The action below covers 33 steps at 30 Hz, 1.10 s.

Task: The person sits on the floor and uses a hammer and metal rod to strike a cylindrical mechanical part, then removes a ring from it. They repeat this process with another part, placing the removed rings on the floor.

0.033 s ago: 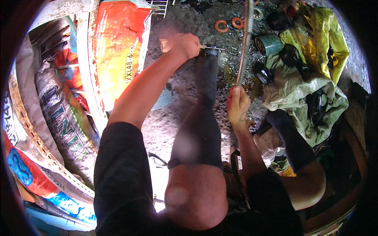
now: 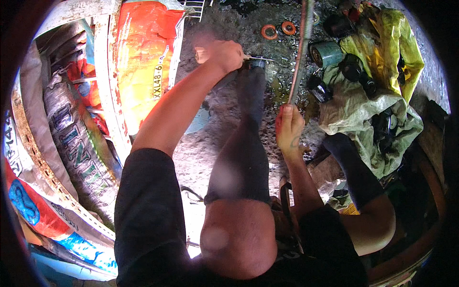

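My left hand is closed on a thin metal tool. The tool's slender shaft sticks out to the right, over a dark round piece at the end of my dark-covered leg. What the fist hides of the tool, I cannot make out. Lower and to the right, my right hand is wrapped round a long, slim metal rod, thumb pointing up along it. The rod rises nearly upright in the picture and leaves it at the top edge.
Two orange rings lie on the wet, dirty ground. Right of the rod are a teal-sided cylinder, black parts, a pale sack and a yellow sack. Printed sacks and a rusty white frame line the left.
The rod's upper end has swung slightly right and now covers more of the pale metal ring behind it. My left hand looks almost unmoved.
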Motion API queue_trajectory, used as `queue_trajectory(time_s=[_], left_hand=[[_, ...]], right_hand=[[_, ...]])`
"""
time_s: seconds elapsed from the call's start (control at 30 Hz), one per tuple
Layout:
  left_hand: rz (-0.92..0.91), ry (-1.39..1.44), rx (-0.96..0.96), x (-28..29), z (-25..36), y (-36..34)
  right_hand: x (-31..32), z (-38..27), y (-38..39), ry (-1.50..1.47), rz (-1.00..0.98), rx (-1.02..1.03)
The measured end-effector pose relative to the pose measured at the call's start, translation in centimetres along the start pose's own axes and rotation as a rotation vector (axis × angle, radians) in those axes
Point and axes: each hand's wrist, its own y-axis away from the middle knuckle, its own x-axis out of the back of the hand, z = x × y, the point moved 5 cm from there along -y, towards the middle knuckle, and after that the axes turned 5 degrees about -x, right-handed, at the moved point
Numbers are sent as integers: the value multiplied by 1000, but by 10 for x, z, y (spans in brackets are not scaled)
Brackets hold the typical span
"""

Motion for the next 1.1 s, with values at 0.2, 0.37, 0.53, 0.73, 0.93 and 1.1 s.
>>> queue_trajectory(time_s=[0.2,0.37,0.53,0.73,0.93,1.1], left_hand=[[77,3,-10,-15,-9,3],[25,88,-10,-11,-3,7],[-103,33,37,-6,-8,1],[-250,4,73,11,5,-2],[-318,9,114,-24,-6,-6],[-307,20,117,4,-4,4]], right_hand=[[1,-18,-2,-74,-31,10],[1,-9,-1,104,-20,-21],[-6,-39,-1,45,-14,117],[-9,13,-9,194,49,293],[-6,-16,-23,321,19,-52],[-8,-106,-9,-166,12,314]])
